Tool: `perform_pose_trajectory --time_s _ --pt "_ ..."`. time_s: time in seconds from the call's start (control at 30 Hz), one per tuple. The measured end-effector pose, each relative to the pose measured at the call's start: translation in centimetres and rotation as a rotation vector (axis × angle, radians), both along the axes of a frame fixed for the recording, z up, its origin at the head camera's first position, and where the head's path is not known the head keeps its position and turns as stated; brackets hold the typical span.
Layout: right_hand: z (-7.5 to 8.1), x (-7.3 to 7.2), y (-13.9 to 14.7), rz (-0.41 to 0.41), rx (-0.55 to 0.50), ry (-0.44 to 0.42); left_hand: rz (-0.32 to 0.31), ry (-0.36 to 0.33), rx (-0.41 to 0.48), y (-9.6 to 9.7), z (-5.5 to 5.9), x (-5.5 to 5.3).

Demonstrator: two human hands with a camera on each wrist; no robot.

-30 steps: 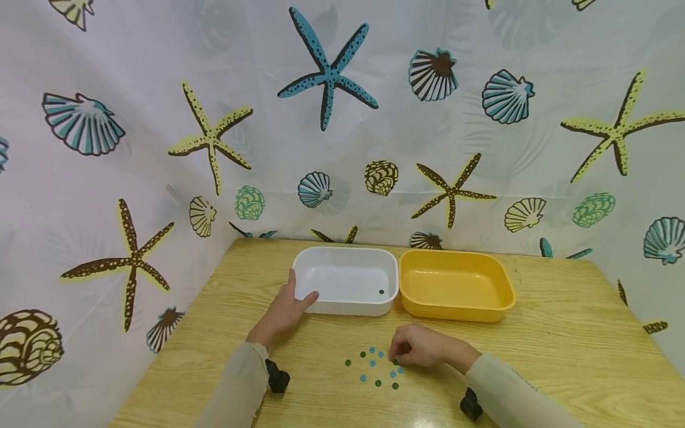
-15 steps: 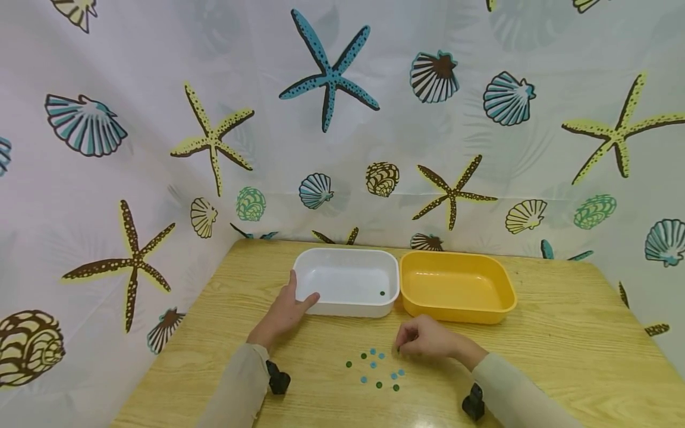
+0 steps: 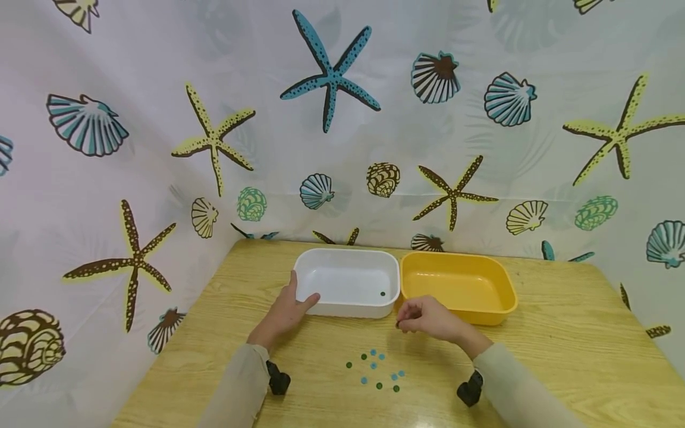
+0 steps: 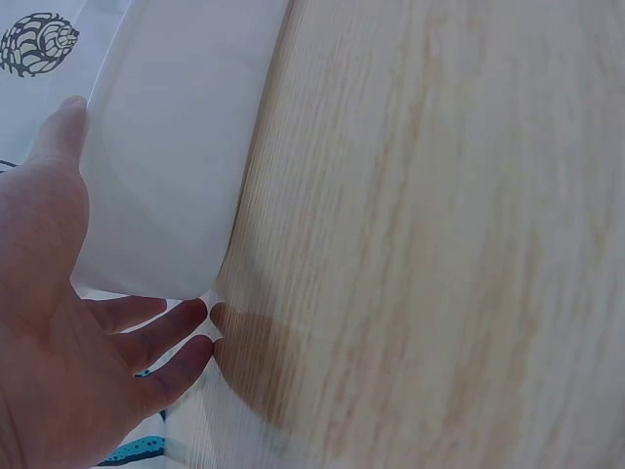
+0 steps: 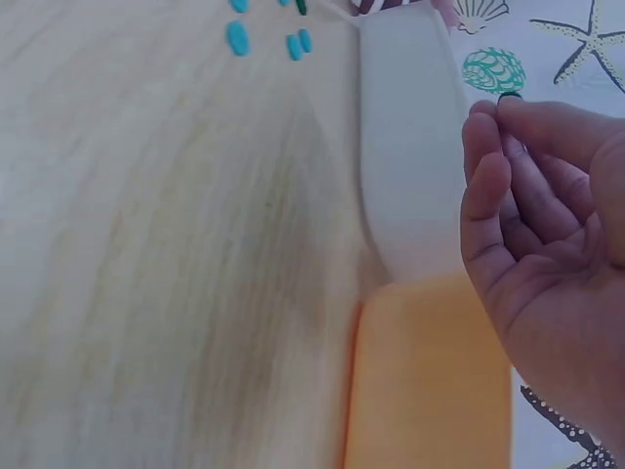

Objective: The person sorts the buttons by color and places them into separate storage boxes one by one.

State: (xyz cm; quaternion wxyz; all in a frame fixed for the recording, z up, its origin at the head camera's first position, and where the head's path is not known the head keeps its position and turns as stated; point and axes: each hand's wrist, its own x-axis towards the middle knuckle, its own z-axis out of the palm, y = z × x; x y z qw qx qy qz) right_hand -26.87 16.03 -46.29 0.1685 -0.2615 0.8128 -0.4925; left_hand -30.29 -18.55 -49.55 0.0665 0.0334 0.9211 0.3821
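Observation:
At the left front corner of a white plastic tub (image 3: pixel 342 309), my left hand (image 3: pixel 285 310) rests with its thumb at the rim and its fairly straight fingers (image 4: pixel 171 376) along the end wall. A small dark-green disc (image 5: pixel 510 95), button-like, is pinched between the thumb and fingertips of my right hand (image 3: pixel 430 320). That hand is above the table, just in front of a yellow tub (image 3: pixel 465 314), overlapping its front wall in the head view. One green disc (image 3: pixel 382 293) lies inside the white tub, near its right end.
Several loose blue discs (image 3: pixel 373 365) and green discs (image 3: pixel 379 386) lie scattered on the wooden table (image 3: pixel 321 398) between my forearms. The two tubs stand side by side at the back, before a shell-and-starfish patterned curtain (image 3: pixel 342 148).
My right hand has picked a green disc out of the scattered group and lifted it away toward the tubs. The left hand stays on the white tub's corner.

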Motion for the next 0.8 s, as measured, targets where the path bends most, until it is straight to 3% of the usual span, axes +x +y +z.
perform_pose_trajectory --time_s 0.37,0.8 --pt "2.0 -1.9 -0.7 -0.132 0.007 0.018 0.003 0.006 0.02 -0.1 -0.3 -0.1" --pt "2.2 -3.7 -1.5 -0.248 0.022 -0.012 -0.007 0.004 0.013 -0.3 -0.1 0.1"
